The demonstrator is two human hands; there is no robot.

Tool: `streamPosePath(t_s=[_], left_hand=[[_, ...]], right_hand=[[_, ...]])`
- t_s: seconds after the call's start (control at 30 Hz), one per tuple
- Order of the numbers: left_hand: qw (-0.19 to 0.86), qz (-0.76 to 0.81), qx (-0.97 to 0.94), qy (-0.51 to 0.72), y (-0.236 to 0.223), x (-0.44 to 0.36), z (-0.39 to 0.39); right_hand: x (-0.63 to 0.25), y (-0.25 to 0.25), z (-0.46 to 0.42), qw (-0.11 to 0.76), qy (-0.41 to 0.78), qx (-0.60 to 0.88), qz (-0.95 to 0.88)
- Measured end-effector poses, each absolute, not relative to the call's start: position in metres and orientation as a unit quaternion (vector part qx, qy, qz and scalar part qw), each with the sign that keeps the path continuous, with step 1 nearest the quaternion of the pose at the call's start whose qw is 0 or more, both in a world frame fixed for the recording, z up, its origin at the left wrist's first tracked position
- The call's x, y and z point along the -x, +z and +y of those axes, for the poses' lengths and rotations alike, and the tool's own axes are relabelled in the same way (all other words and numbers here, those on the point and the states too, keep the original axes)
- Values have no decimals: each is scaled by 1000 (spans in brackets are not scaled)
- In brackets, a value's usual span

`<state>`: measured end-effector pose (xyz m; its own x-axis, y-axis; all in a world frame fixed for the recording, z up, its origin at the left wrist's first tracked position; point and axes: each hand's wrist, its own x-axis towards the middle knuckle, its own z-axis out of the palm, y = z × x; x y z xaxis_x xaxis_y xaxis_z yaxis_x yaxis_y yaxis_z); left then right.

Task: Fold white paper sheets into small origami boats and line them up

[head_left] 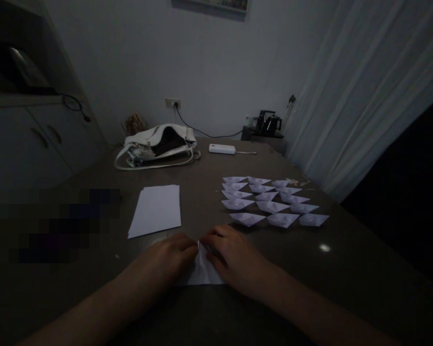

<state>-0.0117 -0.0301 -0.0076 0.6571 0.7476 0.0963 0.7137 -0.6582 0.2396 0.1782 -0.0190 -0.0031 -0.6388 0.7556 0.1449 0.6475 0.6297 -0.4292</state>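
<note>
My two forearms [108, 298] lie nearest, reaching in over the dark table [202, 180] from either side until my hands almost meet. Between them is a white folded paper [204, 274], its peak pointing away from me and its straight lower edge towards me. My left hand [171, 257] has its fingers closed on the left side of the fold, and my right hand [234, 259] pinches the right side near the peak, thumb and forefinger bent. Just beyond my left hand lies a small stack of white sheets [157, 209], its edges slightly uneven. Beyond my right hand and off to its right, fifteen paper boats [272, 207] stand in three columns, close together. Farther past my hands, a white handbag [149, 137] slumps on the left with its strap looped forward, and a white power bank [222, 149] lies to its right.
</note>
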Motion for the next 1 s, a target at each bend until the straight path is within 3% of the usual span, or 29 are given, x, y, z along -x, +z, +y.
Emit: streamPosePath(t_s=[0.6,1.0], left_hand=[[18,370,-928,41,-4,6,-34],[39,369,-927,54,2,6,-32]], right_hand=[[-174,-4,-24,113,84,386,-912],[-172,-8,-24,99,45,380,-919]])
